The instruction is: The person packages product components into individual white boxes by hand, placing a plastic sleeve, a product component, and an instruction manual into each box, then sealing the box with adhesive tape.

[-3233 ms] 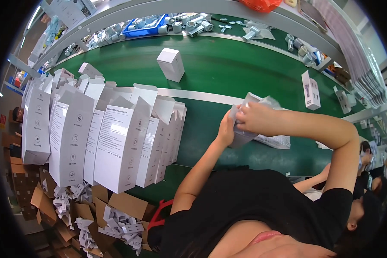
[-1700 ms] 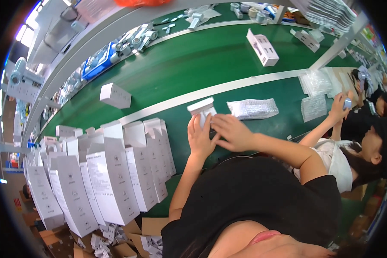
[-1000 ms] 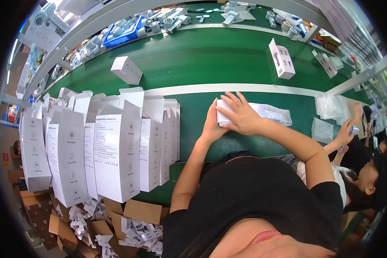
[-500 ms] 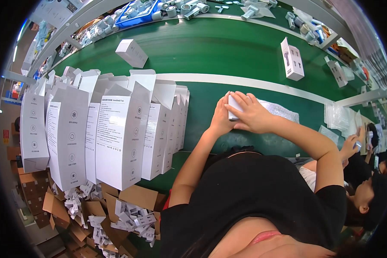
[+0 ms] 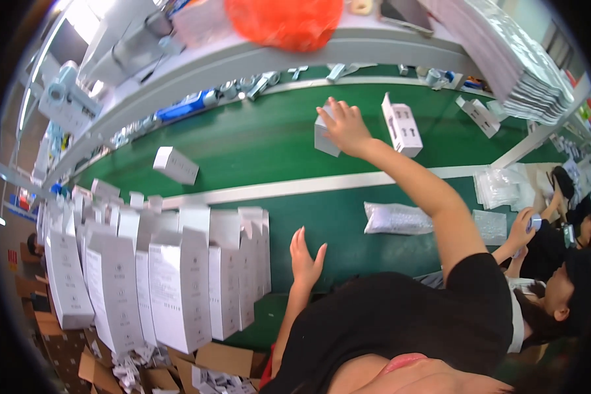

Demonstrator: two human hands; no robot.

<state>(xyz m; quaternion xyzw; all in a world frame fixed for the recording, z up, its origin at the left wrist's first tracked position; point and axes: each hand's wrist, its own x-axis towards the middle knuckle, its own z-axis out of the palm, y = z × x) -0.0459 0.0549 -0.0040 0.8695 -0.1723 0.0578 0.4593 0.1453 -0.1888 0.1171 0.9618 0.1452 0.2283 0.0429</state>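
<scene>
Reaching far forward, my right hand (image 5: 348, 128) grips a closed white box (image 5: 326, 140) at its upper end, over the green conveyor belt (image 5: 262, 144). Its fingers are spread across the box, and part of their contact is hidden. My left hand (image 5: 305, 261) is open and empty above the near green work surface, its thumb apart from the fingers. To its left stand rows of upright white boxes (image 5: 180, 289) with raised flaps. A clear bubble-wrap pouch (image 5: 398, 218) with something inside it lies right of my left hand.
Other white boxes lie on the belt, one (image 5: 176, 165) at left and one (image 5: 404, 129) at right. A shelf (image 5: 269, 62) crosses above the belt. Plastic bags (image 5: 503, 187) are stacked at right, near a co-worker (image 5: 551, 289). Cartons (image 5: 223, 358) sit at lower left.
My hands were together around a white box over the near surface. Now the right hand has carried it out to the belt, and the left has let go and drawn back. The view has shifted.
</scene>
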